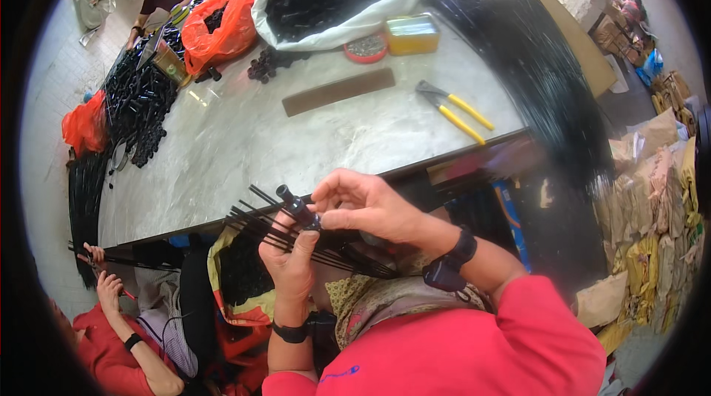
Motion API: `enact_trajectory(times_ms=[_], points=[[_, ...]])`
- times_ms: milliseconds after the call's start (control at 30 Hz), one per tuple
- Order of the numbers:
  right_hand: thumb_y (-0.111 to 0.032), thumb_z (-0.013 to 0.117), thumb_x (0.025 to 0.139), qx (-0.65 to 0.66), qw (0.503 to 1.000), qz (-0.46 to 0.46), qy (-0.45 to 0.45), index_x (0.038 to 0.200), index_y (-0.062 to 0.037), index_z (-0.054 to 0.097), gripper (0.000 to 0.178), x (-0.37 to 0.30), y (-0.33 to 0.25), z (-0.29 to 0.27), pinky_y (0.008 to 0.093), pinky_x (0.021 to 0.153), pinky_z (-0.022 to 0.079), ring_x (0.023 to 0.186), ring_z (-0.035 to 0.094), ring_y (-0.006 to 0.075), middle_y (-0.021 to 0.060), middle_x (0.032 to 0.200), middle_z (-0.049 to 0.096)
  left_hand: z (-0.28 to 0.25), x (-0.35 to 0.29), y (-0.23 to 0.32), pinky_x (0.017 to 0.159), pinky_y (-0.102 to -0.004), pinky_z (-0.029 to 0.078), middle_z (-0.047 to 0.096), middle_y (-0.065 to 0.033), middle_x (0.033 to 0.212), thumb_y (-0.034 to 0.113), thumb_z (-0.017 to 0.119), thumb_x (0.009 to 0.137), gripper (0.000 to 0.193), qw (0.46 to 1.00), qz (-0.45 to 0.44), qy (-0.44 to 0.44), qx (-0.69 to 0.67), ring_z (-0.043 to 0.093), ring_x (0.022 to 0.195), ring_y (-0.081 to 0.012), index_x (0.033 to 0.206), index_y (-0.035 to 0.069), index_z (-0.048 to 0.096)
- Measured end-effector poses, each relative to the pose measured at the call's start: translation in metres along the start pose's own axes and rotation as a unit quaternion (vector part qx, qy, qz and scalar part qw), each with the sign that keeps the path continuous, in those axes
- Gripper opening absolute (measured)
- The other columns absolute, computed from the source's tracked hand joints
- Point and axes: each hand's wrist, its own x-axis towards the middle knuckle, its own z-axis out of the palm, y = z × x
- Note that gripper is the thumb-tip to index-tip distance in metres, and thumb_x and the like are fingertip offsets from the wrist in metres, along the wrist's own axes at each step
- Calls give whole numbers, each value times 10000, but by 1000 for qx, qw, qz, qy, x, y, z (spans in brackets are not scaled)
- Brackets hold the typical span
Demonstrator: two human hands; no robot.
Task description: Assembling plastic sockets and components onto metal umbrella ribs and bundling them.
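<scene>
In front of the table's near edge, my left hand (287,255) is closed around several thin black rods (252,220) that fan out to the left and a short black tubular fitting (295,205). The fitting stands tilted, its open ring end up. My right hand (366,207) comes in from the right, thumb and forefinger pinched at the fitting's lower end. Whatever sits between those fingertips is too small to make out. The rods run on under my hands toward my lap.
On the grey table (229,166) lie yellow-handled pliers (458,113), a flat brown bar (339,91), a red dish (366,48) of small metal pieces and a white sack (268,29) of black parts. Long black rods (548,62) bend along the right. A co-worker's hands (107,285) are at lower left.
</scene>
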Motion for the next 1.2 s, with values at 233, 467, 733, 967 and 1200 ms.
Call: enact_trajectory(times_ms=[233, 467, 733, 967, 1200], points=[[-362, 754, 794, -779, 545, -123, 284, 1115, -32, 611, 482, -20, -58, -108, 435, 859, 457, 1019, 574, 327, 145, 1061, 602, -9, 7, 0, 789, -383, 557, 675, -175, 946, 22, 641, 878, 282, 997, -32, -14, -70, 670, 841, -248, 1126, -108, 606], [-394, 666, 884, -857, 426, -42, 287, 1066, -17, 635, 419, -37, -47, -189, 400, 781, 471, 978, 584, 318, 145, 993, 597, -11, 7, -5, 806, -370, 560, 693, -159, 962, 72, 671, 905, 299, 998, -17, -28, -60, 678, 854, -228, 1151, -89, 621], [-219, 559, 978, -110, 982, 151, 36, 1146, 22, 562, 294, -67, -91, -60, 257, 544, 473, 581, 586, 113, 59, 752, 619, -15, 8, -5, 823, -363, 553, 698, -160, 983, 71, 649, 924, 292, 999, -13, -23, -35, 676, 868, -222, 1164, -92, 617], [-210, 506, 1014, -297, 888, 328, -128, 1059, -35, 511, 182, -54, -103, 1, 265, 561, 468, 587, 574, 95, 24, 750, 590, -14, 7, -4, 835, -347, 544, 702, -161, 1000, 72, 655, 922, 295, 999, -4, -27, -17, 672, 883, -207, 1167, -89, 618], [-219, 495, 1018, -300, 876, 349, -143, 1062, -26, 511, 199, -39, -94, 7, 264, 534, 475, 581, 578, 94, 19, 734, 589, -1, 2, 7, 873, -284, 513, 709, -110, 994, 27, 623, 921, 255, 999, 4, -28, 24, 663, 932, -152, 1159, -62, 637]])
